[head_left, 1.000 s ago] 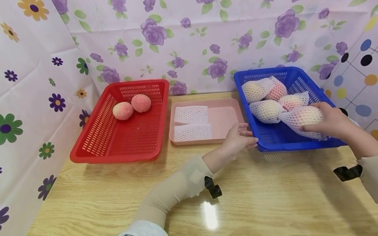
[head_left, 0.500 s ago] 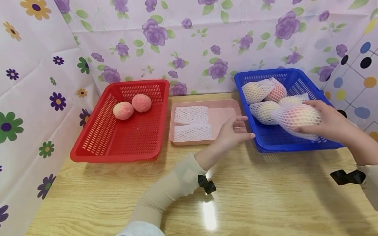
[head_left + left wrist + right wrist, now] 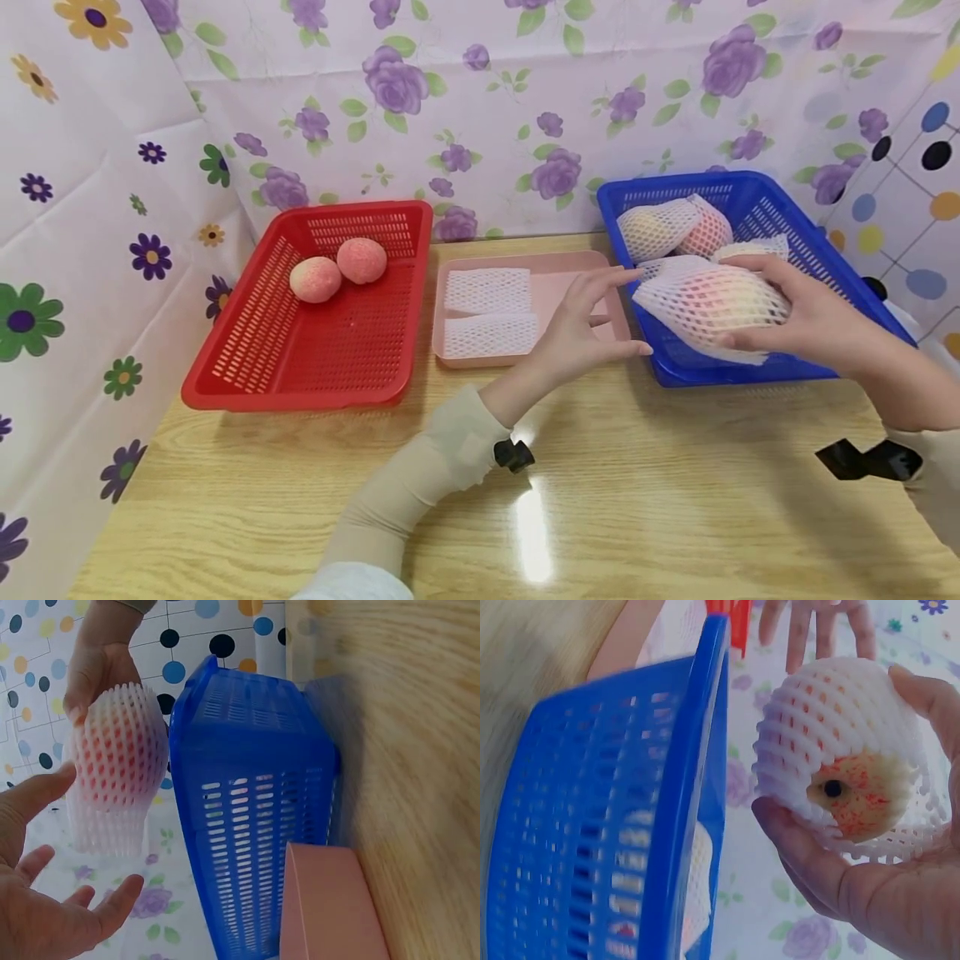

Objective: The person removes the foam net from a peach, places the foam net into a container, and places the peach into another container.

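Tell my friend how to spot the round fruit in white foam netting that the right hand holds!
Right of the shallow pink tray, find the blue slotted plastic basket. Above it, the bare right hand holds your round pink-and-yellow fruit in white foam netting. Other netted fruits lie inside the basket; only this one is held.

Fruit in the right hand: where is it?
Head view, right side: the netted fruit is in the right hand, above the rim of the blue basket, just right of the left hand.

Pale wood-grain table [image 3: 637, 500] beneath red basket [image 3: 345, 342], pink tray [image 3: 555, 279] and blue basket [image 3: 697, 372].
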Available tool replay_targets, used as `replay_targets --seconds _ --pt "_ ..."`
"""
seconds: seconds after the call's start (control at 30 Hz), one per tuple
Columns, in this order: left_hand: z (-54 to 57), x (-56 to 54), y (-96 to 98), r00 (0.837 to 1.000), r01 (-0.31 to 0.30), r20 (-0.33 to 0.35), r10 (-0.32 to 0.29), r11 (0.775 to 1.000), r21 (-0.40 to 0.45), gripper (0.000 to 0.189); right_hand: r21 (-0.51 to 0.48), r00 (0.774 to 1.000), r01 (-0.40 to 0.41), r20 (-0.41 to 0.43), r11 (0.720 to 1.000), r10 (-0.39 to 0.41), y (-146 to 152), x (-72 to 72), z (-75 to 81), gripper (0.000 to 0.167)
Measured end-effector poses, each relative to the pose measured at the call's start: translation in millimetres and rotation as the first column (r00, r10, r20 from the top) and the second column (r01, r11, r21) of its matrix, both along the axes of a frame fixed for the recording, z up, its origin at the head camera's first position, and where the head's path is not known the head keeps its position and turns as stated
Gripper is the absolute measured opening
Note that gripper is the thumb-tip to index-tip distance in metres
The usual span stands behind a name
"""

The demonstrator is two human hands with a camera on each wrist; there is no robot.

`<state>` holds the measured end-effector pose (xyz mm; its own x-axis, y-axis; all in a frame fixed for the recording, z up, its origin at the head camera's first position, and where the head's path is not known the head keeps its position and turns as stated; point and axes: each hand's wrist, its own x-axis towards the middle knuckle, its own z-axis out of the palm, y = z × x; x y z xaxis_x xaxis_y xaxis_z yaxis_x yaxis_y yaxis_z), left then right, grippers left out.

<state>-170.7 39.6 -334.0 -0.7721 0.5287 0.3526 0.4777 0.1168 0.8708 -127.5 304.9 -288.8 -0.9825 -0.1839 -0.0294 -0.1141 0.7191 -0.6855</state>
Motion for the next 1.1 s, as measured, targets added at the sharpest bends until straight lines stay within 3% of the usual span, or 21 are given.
replay_targets --seconds 0.2,0.43,0.63,0.83,0.93,1.1 --pt "3.3 -0.6 -10.1 0.998 0.063 -0.014 -0.064 0.997 -0.046 0.083 -0.081 0.993 -0.118 -0.02 0.99 0.117 -22.2 1.7 -2.7 0.08" --pt "1.6 -1.6 -26.6 0.995 0.09 0.043 -0.088 0.995 -0.033 0.084 -0.158 0.966 -0.259 -0.054 0.953 0.253 -50.6 2.3 -3.5 0.077" --pt "-1.8 -4.3 -43.3 0.982 0.139 0.116 -0.149 0.986 0.095 0.079 -0.255 0.956 -0.294 -0.06 0.921 0.288 -67.8 -1.6 -7.5 0.078" --pt "-5.6 -3.6 -59.7 0.974 0.124 0.165 -0.157 0.974 0.192 0.074 -0.405 0.97 -0.236 -0.041 0.883 0.24 -85.4 -5.3 -18.8 0.07" --pt "-6.8 -2.4 -66.5 0.975 0.088 0.184 -0.125 0.977 0.194 0.073 -0.476 0.971 -0.234 -0.068 0.848 0.231 -94.3 -5.7 -24.5 0.066" --pt "-7.7 -0.7 -76.7 0.971 0.023 0.23 -0.064 0.984 0.177 0.071 -0.604 0.952 -0.303 -0.162 0.737 0.259 -107.6 -7.3 -31.7 0.072"
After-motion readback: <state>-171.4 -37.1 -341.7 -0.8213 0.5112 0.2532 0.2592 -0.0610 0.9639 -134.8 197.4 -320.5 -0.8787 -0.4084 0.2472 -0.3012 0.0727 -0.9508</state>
